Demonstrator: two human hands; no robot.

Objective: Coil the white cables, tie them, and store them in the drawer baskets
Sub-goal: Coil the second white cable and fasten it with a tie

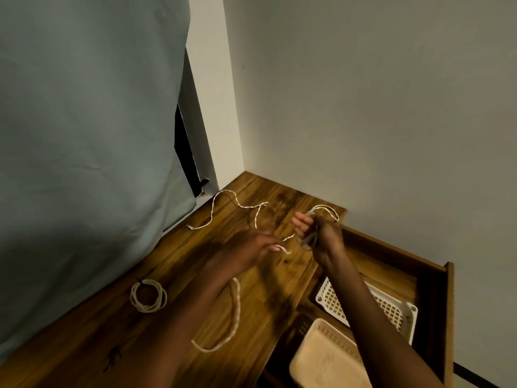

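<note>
Motion blurs the left hand [253, 249]; the beige basket [321, 359] is cut off below.

Bare wood beside coiled cable [148, 296]

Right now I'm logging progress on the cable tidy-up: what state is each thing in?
Coiled cable: wound, tied, lying on the desk.
Loose cable: uncoiled, held by both hands.
Left hand: pinching the cable.
Right hand: gripping loops.
Drawer: open.
White basket: empty.
Beige basket: empty.
</note>
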